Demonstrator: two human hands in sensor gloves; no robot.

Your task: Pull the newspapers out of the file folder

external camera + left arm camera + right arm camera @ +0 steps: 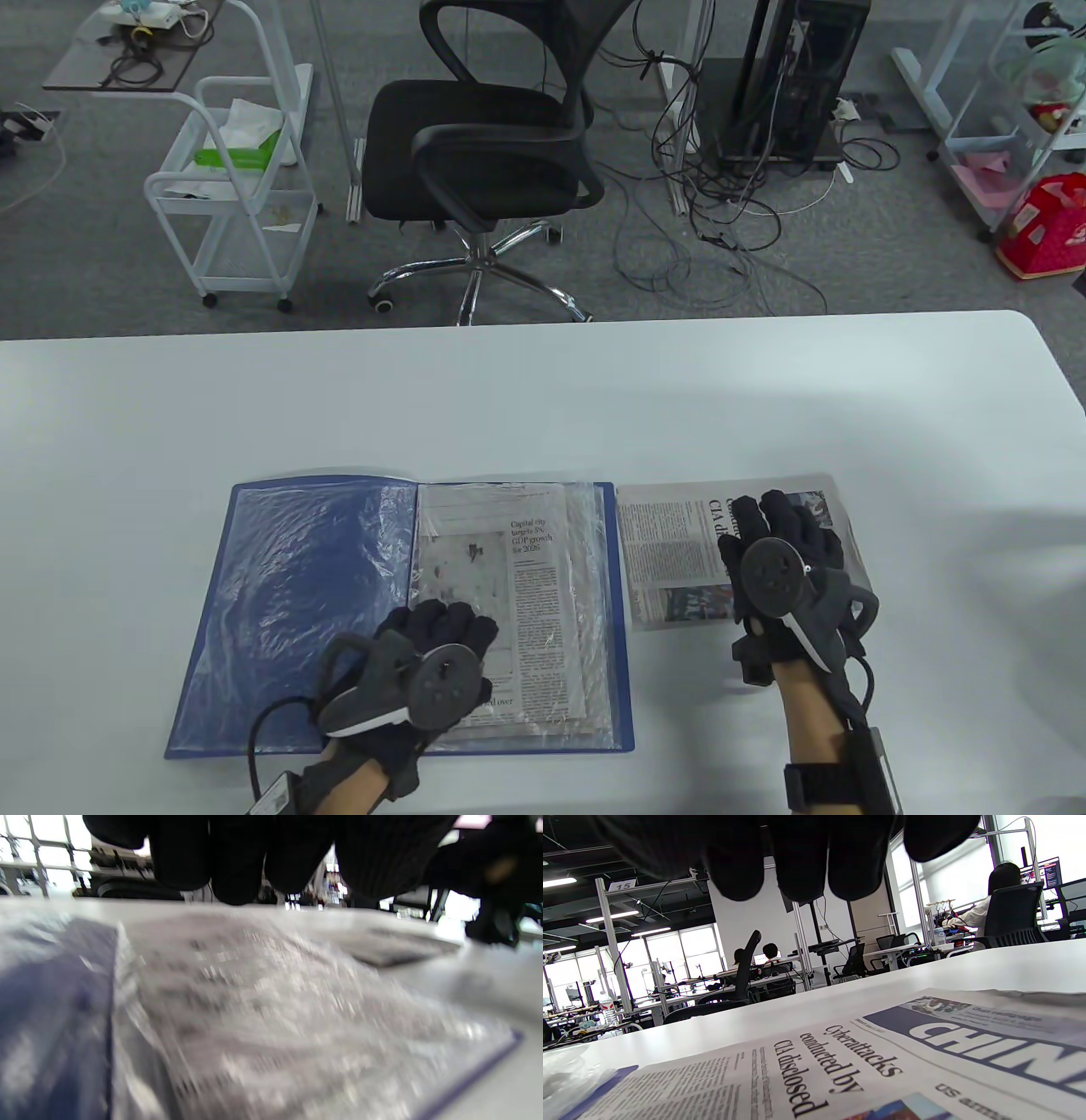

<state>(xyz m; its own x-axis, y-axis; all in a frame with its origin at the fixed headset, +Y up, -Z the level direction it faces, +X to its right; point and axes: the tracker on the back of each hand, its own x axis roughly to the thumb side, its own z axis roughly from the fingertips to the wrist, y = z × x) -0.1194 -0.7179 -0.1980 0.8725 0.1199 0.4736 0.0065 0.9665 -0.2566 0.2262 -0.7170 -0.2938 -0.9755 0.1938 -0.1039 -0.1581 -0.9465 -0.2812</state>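
Observation:
A blue file folder (280,594) lies open near the table's front edge. Its left clear sleeve is empty. Its right sleeve holds a newspaper (526,577), seen blurred in the left wrist view (271,1005). My left hand (441,624) is over the lower left of that sleeve with fingers (237,857) spread, gripping nothing. A second folded newspaper (670,543) lies on the table just right of the folder. My right hand (776,518) is over it, fingers extended. In the right wrist view the fingertips (797,857) hang a little above the printed page (882,1069).
The white table (543,399) stretches wide behind and to both sides of the folder. Beyond its far edge stand a black office chair (484,144), a white cart (237,187) and loose cables (730,212) on the floor.

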